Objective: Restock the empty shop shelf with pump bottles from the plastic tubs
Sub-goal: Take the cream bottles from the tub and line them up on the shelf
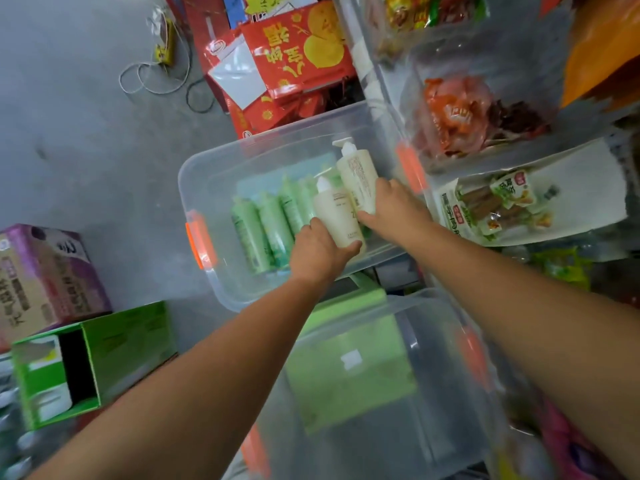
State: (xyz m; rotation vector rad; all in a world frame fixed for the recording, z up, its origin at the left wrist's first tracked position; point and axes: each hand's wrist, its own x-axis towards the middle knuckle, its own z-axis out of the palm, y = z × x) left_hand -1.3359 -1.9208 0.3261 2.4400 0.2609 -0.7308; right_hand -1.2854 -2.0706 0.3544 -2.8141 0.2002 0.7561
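A clear plastic tub (201, 174) with orange latches sits on the floor and holds several green bottles (263, 230) lying side by side. My left hand (318, 251) grips a cream pump bottle (337, 216) by its base, above the tub. My right hand (394, 209) grips a second cream pump bottle (356, 171), its white pump pointing away from me. The two cream bottles touch each other. A nearer clear tub (433, 393) below my arms shows a green box through its walls.
Shelves with snack packets (498, 206) and clear bins (460, 116) stand at the right. Red gift bags (298, 53) lie beyond the tub. A green carton (97, 358) and a purple box (45, 271) stand at the left on the grey concrete floor, with a cable (159, 74) farther back.
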